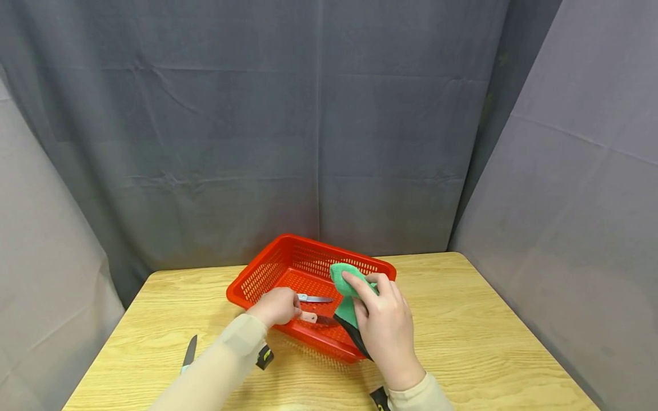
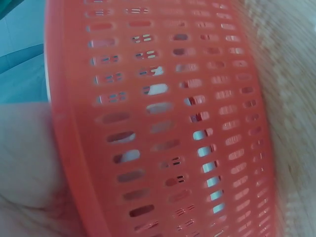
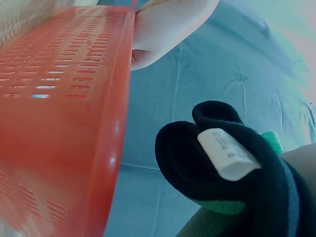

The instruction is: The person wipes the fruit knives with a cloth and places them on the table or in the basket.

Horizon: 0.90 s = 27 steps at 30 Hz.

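My left hand (image 1: 277, 306) reaches over the near rim of the red plastic basket (image 1: 313, 342) and grips a knife by its pale handle (image 1: 309, 317); the blade points right. Another knife (image 1: 316, 298) with a whitish handle lies on the basket floor behind it. Over the basket's right side, my right hand (image 1: 385, 319) holds a bunched green and black cloth (image 1: 345, 279), which hangs down past the rim. In the right wrist view the cloth's black side (image 3: 217, 182) shows a white tag (image 3: 228, 154). Basket slots hide most of the inside in the left wrist view.
A dark-bladed knife (image 1: 190, 349) lies on the wooden table (image 1: 478, 331) left of the basket, its handle partly behind the left sleeve. Grey curtains (image 1: 231, 142) stand behind the table, with lighter cloth at both sides.
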### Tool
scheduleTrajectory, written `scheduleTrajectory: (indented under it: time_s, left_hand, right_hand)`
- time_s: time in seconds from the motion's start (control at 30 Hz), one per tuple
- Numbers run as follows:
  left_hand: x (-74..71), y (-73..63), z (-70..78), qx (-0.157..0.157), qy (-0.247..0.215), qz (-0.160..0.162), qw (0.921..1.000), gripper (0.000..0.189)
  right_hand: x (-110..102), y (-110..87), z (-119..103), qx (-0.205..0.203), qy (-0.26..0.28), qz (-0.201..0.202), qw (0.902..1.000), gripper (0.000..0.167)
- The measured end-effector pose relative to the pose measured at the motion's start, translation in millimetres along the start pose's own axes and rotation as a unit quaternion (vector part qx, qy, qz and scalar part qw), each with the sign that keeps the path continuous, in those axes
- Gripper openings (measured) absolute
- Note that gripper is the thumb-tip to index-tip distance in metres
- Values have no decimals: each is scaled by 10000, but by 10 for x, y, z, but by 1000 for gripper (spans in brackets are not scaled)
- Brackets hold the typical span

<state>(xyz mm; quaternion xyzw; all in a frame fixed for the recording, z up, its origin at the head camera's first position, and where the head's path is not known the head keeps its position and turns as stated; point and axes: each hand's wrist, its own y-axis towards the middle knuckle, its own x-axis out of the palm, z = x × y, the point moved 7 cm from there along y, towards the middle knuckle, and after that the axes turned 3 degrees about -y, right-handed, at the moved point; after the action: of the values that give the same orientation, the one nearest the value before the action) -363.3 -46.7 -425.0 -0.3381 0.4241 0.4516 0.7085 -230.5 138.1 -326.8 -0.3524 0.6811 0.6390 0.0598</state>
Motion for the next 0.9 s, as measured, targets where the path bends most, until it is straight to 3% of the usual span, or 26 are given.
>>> scheduleTrajectory:
  time_s: [0.2, 0.43, 0.7, 0.8, 0.9]
  left_hand:
    - [9, 22, -46, 36, -21, 123, 9999, 22]
    - [-150, -43, -15, 444, -259, 1052, 9931, 13]
    - [-451, -380, 99, 796, -849, 2278, 9667, 8]
    - [-520, -533, 73, 808, -1018, 2565, 9578, 6]
    - [-538, -676, 2, 804, -1003, 2706, 9541, 4]
  right_hand:
    - [7, 7, -4, 9, 9, -8, 10000, 55]
    - [13, 13, -5, 44, 10, -53, 10000, 55]
    - [-5, 20, 0, 8, 32, -11, 10000, 56]
    - [-19, 22, 7, 8, 29, 34, 10000, 56]
    - [-28, 22, 6, -4, 18, 44, 10000, 56]
